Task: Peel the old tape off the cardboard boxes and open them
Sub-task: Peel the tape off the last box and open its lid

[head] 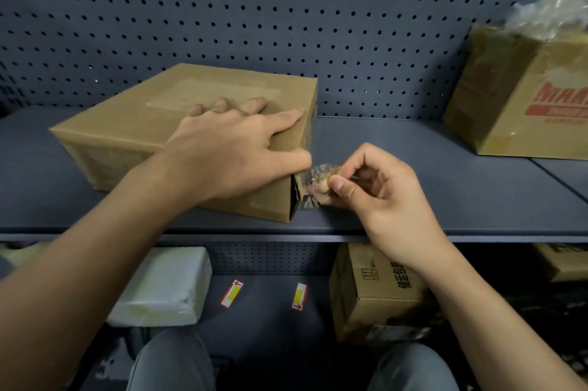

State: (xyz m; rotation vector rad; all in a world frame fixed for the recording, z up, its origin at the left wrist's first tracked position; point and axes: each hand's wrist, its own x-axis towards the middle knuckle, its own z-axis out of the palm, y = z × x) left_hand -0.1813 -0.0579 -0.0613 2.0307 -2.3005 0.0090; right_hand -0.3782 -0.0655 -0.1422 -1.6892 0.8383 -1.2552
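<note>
The flat cardboard box (127, 132) you are working on lies on the upper shelf (413, 167), left of centre, its near right corner close to the shelf's front edge. Your left hand (229, 148) presses flat on its top, fingers spread, thumb hooked over the right edge. Your right hand (378, 196) is closed in a pinch on a crinkled strip of clear tape (313, 183), which is lifted off the box's right side and still attached at the corner.

You have four brown boxes in view: this one, a taller one with red print (521, 104) at the shelf's far right with clear plastic (553, 8) bunched on top, one with black print (375, 292) on the lower shelf under your right wrist, and a partly hidden one (566, 260) at the right edge. A white wrapped parcel (165, 288) sits lower left. Two small red-and-yellow labels (232, 293) lie on the lower shelf between the parcel and the box.

The shelving is dark grey metal, backed by pegboard (286, 8). Open shelf runs between the two upper boxes, right of your pinching hand.
</note>
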